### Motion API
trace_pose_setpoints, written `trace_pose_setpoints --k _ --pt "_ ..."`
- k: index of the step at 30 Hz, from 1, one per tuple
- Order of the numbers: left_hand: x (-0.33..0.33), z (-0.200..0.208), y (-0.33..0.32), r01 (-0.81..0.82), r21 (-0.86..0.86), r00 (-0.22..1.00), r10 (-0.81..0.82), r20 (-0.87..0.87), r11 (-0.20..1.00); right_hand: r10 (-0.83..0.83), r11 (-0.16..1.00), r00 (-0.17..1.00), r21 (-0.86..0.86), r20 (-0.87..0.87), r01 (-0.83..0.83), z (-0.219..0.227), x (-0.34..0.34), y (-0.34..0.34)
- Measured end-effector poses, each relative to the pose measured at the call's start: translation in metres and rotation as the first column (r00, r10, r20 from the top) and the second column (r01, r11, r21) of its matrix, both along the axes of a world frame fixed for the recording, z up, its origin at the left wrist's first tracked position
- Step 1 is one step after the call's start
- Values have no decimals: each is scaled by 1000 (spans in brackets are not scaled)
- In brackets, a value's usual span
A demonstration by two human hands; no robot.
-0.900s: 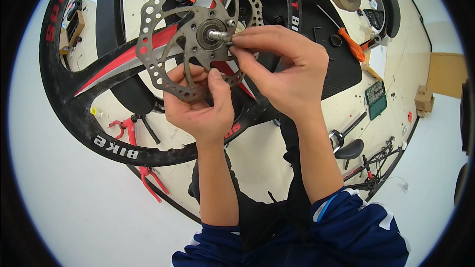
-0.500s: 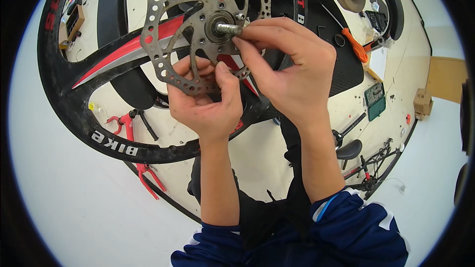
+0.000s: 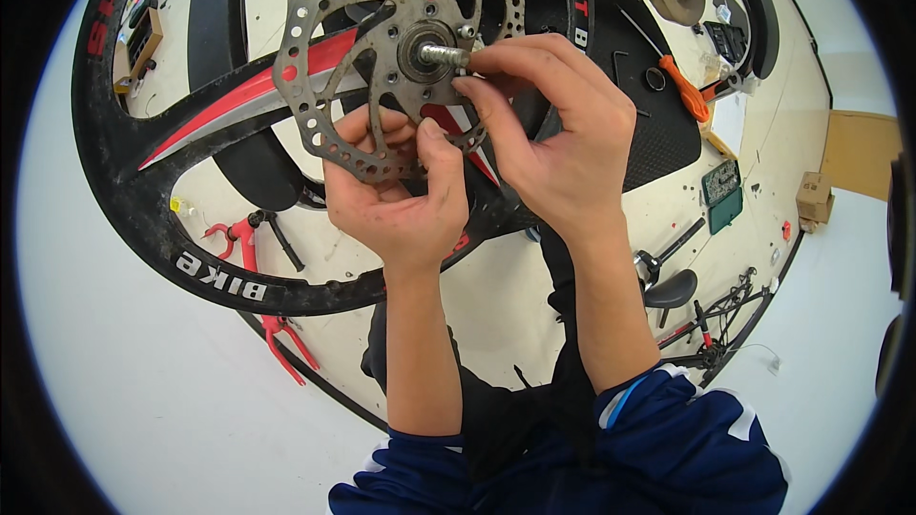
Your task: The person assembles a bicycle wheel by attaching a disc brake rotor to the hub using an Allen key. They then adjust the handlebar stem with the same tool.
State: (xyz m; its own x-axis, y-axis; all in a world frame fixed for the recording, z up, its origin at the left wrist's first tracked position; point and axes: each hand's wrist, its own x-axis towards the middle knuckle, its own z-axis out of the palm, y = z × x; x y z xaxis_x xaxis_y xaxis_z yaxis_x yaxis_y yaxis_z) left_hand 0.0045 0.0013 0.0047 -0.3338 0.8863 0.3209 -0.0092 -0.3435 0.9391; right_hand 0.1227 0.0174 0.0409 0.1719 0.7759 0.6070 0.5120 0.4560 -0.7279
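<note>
A steel brake disc (image 3: 329,148) with a drilled rim lies against the hub of a black bicycle wheel (image 3: 124,200) with red and silver spokes. From its centre sticks a threaded axle (image 3: 437,54). One bolt (image 3: 467,30) stands up in the disc beside the axle. My left hand (image 3: 405,205) grips the disc's lower rim, thumb in front and fingers curled behind it. Just right of the axle, the thumb and forefinger of my right hand (image 3: 558,124) pinch what looks like a small bolt (image 3: 461,72), mostly hidden by the fingertips.
On a black mat (image 3: 668,138) lie hex keys, a metal ring (image 3: 655,78) and an orange-handled screwdriver (image 3: 685,86). A green tool case (image 3: 723,195) is open on the floor. A red fork (image 3: 250,248), a saddle (image 3: 673,289) and a cardboard box (image 3: 814,195) are around.
My right hand has shifted slightly, its thumb and forefinger moving a little apart at the small bolt. My left hand keeps its hold on the disc.
</note>
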Motion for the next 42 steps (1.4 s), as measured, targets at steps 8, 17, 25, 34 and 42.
trace_pose_setpoints --k 8,17,25,34,42 --pt "-5 -6 2 32 63 995 -26 -100 998 4 998 999 -55 45 -2 0 -2 0" --pt "-1 -2 1 21 7 999 -22 34 1000 14 1000 995 0 -97 -14 -6 -9 2" --pt "-3 0 0 34 -15 999 -33 15 999 42 999 999 14 -29 -42 -5 -2 0" --pt "-1 -1 1 21 -14 999 -20 27 1000 -29 997 999 -70 -14 28 -4 -10 1" --pt "-3 -1 1 27 -6 999 -27 22 1000 25 998 999 -58 -34 -27 -9 -5 0"
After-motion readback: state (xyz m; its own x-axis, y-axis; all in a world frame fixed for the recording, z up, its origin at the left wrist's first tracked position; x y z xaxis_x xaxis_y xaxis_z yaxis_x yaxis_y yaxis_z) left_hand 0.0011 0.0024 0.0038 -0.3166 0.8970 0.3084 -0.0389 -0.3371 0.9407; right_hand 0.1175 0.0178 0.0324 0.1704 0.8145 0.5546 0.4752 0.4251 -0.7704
